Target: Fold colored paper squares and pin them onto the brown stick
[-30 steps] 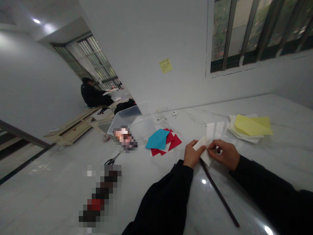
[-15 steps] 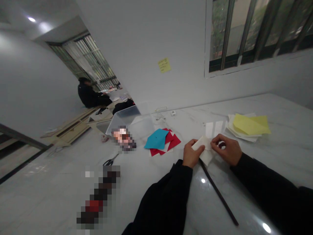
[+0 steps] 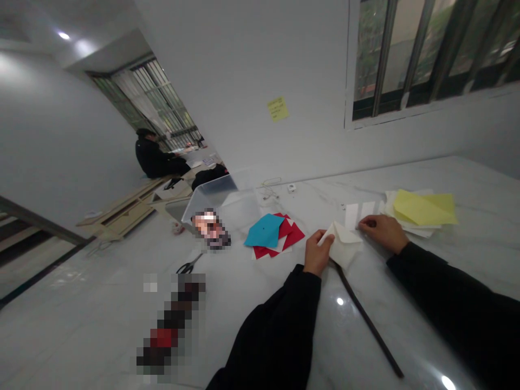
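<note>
**A:** What did the left hand (image 3: 319,252) have?

**B:** A folded sheet of off-white paper (image 3: 343,245). The fingers were closed on its left corner, pinching it, and the sheet sat over a white marble-patterned table (image 3: 479,227).

**A:** And the right hand (image 3: 384,233)?

**B:** It gripped nothing. It lay just to the right of the sheet, not touching it as far as I could tell, with its fingers stretched out and slightly curved. Their tips were near two narrow white paper strips (image 3: 356,215).

**A:** What lay around them?

**B:** A long, thin dark-brown strip (image 3: 368,322) ran diagonally across the table, with its upper end just below the sheet. Beyond the right hand was a stack of yellow and white paper sheets (image 3: 422,210). Left of the hands, a turquoise paper square (image 3: 264,230) lay on red paper sheets (image 3: 284,235).

**A:** Anything farther off?

**B:** A clear plastic box (image 3: 219,197) stood at the table's far edge, and black-handled scissors (image 3: 187,264) lay nearer. Beyond the table, a person in dark clothes (image 3: 154,160) sat by a barred window, hands too small to make out.
</note>
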`<state>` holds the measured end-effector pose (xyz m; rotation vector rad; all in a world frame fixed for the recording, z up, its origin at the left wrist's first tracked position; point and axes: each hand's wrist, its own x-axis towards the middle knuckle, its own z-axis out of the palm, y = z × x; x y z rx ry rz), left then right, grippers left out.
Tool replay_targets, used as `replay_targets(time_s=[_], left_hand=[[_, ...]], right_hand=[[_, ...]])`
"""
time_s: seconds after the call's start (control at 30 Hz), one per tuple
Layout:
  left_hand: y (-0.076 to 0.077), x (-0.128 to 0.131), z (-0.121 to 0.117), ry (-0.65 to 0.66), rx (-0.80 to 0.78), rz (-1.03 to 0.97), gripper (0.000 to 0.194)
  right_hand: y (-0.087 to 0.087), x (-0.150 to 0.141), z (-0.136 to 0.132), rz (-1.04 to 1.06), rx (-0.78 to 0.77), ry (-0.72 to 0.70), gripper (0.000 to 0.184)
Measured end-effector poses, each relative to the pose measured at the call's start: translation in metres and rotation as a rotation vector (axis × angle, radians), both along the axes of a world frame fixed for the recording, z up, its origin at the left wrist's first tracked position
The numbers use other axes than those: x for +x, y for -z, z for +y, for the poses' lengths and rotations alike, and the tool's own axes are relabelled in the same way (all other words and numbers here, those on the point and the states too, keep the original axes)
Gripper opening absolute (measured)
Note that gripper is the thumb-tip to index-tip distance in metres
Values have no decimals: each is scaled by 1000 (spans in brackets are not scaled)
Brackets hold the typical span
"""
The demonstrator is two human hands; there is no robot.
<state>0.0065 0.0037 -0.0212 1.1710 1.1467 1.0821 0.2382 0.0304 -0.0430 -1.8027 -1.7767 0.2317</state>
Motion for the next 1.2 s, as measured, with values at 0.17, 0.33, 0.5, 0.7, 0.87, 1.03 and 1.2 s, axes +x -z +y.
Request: replay_targets(time_s=[0.17, 0.33, 0.5, 0.7, 0.87, 1.03, 1.2], left_hand=[[-3, -3, 1, -6, -32, -81, 22], [-4, -3, 1, 21, 31, -62, 33], [-10, -2, -7, 121, 123, 76, 62], [-12, -3, -12, 82, 323, 301, 68], [-15, -4, -13, -27, 444, 545, 34], [-18, -5, -13, -46, 476, 549, 27], [-13, -11, -2, -152, 375, 458, 34]], right_hand=[[-7, -11, -6, 82, 81, -43, 34], [-17, -32, -33, 513, 94, -217, 51], [-6, -42, -32, 654, 7, -178, 60], [0, -40, -24, 1078, -97, -71, 35], [-5, -48, -28, 1233, -166, 31, 29], [-5, -50, -30, 1167, -195, -20, 30], [-10, -47, -32, 1105, -215, -104, 52]])
